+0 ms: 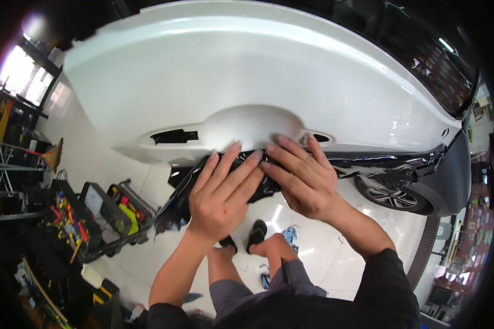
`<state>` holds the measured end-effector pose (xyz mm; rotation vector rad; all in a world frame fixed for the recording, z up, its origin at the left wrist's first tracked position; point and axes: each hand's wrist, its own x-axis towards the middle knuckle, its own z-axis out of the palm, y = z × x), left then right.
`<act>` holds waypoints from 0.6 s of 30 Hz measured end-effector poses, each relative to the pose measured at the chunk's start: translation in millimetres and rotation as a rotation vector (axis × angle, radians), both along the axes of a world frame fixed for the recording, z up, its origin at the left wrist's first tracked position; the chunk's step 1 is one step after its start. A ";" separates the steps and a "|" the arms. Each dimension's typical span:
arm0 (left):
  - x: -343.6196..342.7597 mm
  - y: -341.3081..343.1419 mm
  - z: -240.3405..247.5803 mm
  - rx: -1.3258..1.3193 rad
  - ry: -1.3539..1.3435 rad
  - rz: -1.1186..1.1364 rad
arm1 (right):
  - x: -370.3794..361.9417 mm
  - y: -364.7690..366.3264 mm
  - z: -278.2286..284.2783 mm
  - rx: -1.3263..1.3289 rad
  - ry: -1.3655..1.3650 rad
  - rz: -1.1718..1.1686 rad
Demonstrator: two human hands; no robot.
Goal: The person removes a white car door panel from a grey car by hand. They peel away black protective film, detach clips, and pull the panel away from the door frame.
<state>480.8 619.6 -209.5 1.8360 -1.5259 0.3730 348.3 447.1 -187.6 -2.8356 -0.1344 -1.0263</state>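
Note:
A white car door panel [214, 82] fills the upper half of the view, with a recessed handle cup [247, 123] and two dark handle openings beside it. Glossy black film [173, 211] runs along the panel's lower part and hangs loose and crumpled at the left. My left hand [219, 197] lies over the film below the handle cup, fingers stretched and apart, tips at the film's upper edge. Close beside it, my right hand [307, 181] has its fingers extended across the same edge, some tips on the white panel. Both thumbs are hidden.
At the left stands a black tool cart [121, 236] with several hand tools. Low at the right is a car wheel [392, 197]. Blue-white scraps [290, 236] lie on the tiled floor near my feet. A floor grate [425, 249] runs along the right.

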 end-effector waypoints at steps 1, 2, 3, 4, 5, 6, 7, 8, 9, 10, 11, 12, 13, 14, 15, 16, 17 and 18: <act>2.2 -0.2 -0.6 0.005 -0.025 -0.011 | 0.7 0.8 -9.5 -0.057 -0.045 -0.029; 3.3 -1.8 -3.5 0.008 -0.017 -0.018 | 2.5 -1.1 -15.0 -0.105 -0.055 -0.046; 2.6 -0.2 -4.9 0.020 -0.017 -0.022 | 3.0 0.5 -16.7 -0.143 -0.071 -0.060; 4.1 1.0 -7.4 0.026 -0.021 -0.024 | 4.8 2.9 -15.9 -0.189 -0.092 -0.073; 6.7 2.3 -12.1 0.017 -0.078 -0.025 | 6.8 9.4 -13.3 -0.198 -0.099 -0.111; 10.2 2.0 -15.8 -0.009 -0.124 -0.035 | 8.8 13.2 -13.7 -0.210 -0.103 -0.116; 13.3 2.8 -20.5 -0.032 -0.175 -0.034 | 11.6 16.4 -17.8 -0.220 -0.112 -0.110; 16.3 3.0 -24.0 -0.054 -0.224 -0.033 | 12.9 17.8 -22.2 -0.229 -0.119 -0.105; 19.0 4.2 -25.4 -0.071 -0.277 -0.054 | 14.5 15.2 -23.4 -0.318 -0.156 -0.088; 16.8 3.3 -30.2 -0.104 -0.301 -0.052 | 14.1 8.5 -32.3 -0.313 -0.213 -0.020; 15.3 1.3 -33.2 -0.137 -0.323 -0.050 | 16.9 1.6 -37.6 -0.314 -0.272 0.048; 14.2 -1.2 -45.0 -0.156 -0.346 -0.040 | 20.0 -3.1 -50.9 -0.312 -0.349 0.121; 15.9 -4.8 -55.1 -0.246 -0.424 -0.034 | 23.5 -4.4 -62.1 -0.322 -0.453 0.155; 20.0 -9.3 -62.6 -0.336 -0.501 -0.027 | 29.7 -7.2 -70.4 -0.327 -0.571 0.174; 26.8 -16.8 -76.3 -0.443 -0.550 -0.046 | 36.5 -6.4 -83.9 -0.328 -0.668 0.175; 30.2 -22.0 -85.5 -0.538 -0.601 -0.040 | 44.6 -1.0 -93.7 -0.322 -0.758 0.187; 35.7 -25.1 -93.9 -0.605 -0.637 -0.053 | 51.1 1.0 -101.3 -0.316 -0.850 0.201; 40.6 -27.7 -101.8 -0.661 -0.672 -0.063 | 61.3 4.5 -112.8 -0.303 -0.941 0.219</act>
